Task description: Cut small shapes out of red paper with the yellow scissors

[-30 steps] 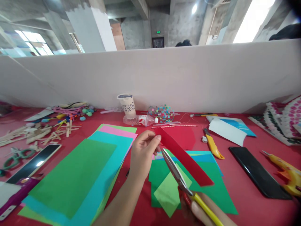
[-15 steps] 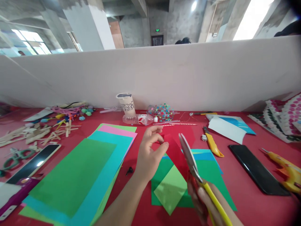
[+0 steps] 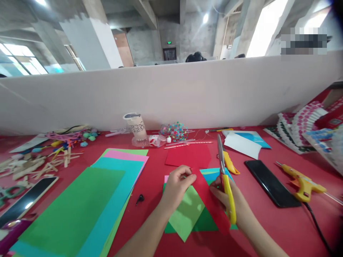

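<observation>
My left hand (image 3: pixel 178 185) pinches the upper end of a red paper strip (image 3: pixel 211 203) between thumb and fingertips. The strip slants down to the right, toward my right hand (image 3: pixel 227 194), which is closed around yellow-handled scissors (image 3: pixel 222 157). Their metal blades point up and look closed together. Whether my right fingers also grip the strip, I cannot tell. Below lies a light green paper square (image 3: pixel 187 214), on top of a darker green sheet (image 3: pixel 205 224). A larger red sheet (image 3: pixel 187 155) rests on the red table beyond my hands.
Stacked coloured sheets (image 3: pixel 72 196) lie at left, a black earbud (image 3: pixel 139 199) beside them. A cup (image 3: pixel 135 125) and plastic bottle (image 3: pixel 150 140) are near the partition (image 3: pixel 166 96). Right: a yellow cutter (image 3: pixel 230 164), black phone (image 3: pixel 270 182) and glue gun (image 3: pixel 304 182) with a cord.
The view has shifted. Both hands have come lower over the green paper relative to the table, and the red strip with them. The scissors have swung from leaning left to nearly upright.
</observation>
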Available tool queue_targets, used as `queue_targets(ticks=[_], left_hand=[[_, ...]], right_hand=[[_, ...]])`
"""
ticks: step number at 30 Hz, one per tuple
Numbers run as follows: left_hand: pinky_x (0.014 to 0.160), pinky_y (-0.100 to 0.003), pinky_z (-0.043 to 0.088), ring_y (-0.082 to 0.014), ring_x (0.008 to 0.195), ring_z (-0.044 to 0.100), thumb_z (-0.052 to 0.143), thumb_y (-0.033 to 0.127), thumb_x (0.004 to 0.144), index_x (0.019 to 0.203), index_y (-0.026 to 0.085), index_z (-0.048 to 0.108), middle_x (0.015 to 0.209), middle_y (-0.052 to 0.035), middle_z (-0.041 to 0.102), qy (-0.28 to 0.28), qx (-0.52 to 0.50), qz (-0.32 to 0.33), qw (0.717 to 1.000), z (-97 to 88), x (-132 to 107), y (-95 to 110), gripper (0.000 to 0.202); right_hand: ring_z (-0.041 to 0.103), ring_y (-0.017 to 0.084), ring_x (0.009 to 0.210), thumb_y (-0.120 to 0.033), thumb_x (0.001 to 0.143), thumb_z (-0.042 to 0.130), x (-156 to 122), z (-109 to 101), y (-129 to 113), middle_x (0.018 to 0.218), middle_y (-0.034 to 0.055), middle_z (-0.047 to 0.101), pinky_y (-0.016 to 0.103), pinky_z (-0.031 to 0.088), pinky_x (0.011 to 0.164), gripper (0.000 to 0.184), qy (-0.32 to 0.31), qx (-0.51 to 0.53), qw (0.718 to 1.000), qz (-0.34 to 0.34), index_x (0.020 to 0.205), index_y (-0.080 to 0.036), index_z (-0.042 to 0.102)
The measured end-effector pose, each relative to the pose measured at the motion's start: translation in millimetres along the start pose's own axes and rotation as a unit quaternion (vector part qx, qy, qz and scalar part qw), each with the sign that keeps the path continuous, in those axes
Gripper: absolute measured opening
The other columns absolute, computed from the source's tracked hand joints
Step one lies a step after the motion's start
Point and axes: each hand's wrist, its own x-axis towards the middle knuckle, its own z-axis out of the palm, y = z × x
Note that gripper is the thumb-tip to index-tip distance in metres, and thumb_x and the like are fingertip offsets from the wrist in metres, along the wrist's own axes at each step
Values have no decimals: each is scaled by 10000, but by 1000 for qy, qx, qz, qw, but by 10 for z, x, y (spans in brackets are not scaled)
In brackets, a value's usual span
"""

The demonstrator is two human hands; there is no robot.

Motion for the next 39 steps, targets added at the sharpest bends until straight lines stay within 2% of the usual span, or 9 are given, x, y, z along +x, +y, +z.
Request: queue_targets(ticks=[3,6,11,14,17,19,22,28,39], left_hand=[[705,-229,350,-142,776,475,660,240,713,663,181,548,796,12,515,-9,24,-18,1000,-67,8,-30,136],[664,-247,362,-146,687,491,667,269,717,747,169,638,682,17,536,-31,38,-68,996,-147,15,-94,108],[584,-229,383,-130,588,514,724,254,652,623,151,645,577,25,552,-55,13,-108,993,-248,25,-191,133],[527,-209,392,-112,556,508,703,316,691,654,157,613,576,39,527,6,-29,-88,996,-310,69,-241,186],[532,-220,451,-129,602,580,677,359,716,754,161,591,651,26,568,74,-87,-71,991,-367,114,-294,219],[546,-235,484,-140,618,615,688,368,704,775,161,564,681,15,591,108,-124,-60,985,-398,119,-318,252],[501,-225,481,-124,552,605,695,379,703,794,169,529,659,21,597,153,-159,-36,975,-447,92,-314,283],[420,-191,419,-103,472,575,673,397,747,854,181,506,640,3,645,196,-179,8,964,-480,6,-182,294],[381,-169,361,-95,431,547,647,412,778,855,193,506,569,38,605,194,-153,18,969,-388,-111,-62,272]], right_hand=[[625,120,611,-253,937,577,32,-38,33,862,2,652,259,531,530,138,-46,-33,998,-1,1018,-148,613],[661,168,758,-258,933,583,29,-78,7,1001,37,665,329,561,646,172,-78,-73,994,-18,1068,-158,618],[582,170,713,-243,839,659,-18,-109,-127,833,-14,601,309,475,648,132,-63,-121,988,-70,925,-173,585],[452,153,634,-316,800,646,-60,-117,-231,692,-55,449,260,377,573,197,-45,-130,987,-85,798,-215,477],[359,128,549,-426,875,496,-121,-89,-288,642,-77,349,240,327,500,234,-137,-126,979,-82,775,-227,423],[354,125,546,-424,880,499,-169,-45,-288,637,-73,388,238,314,499,238,-208,-141,965,-73,773,-221,437],[361,130,574,-425,863,559,-231,26,-257,645,-59,432,245,295,520,273,-257,-178,948,-58,730,-213,449],[411,110,432,-524,926,401,-273,80,-238,549,-79,357,227,267,413,380,-292,-199,935,-5,686,-230,397],[421,117,403,-749,821,331,-287,102,-238,449,-84,401,228,326,428,537,-309,-168,936,24,687,-232,395]])
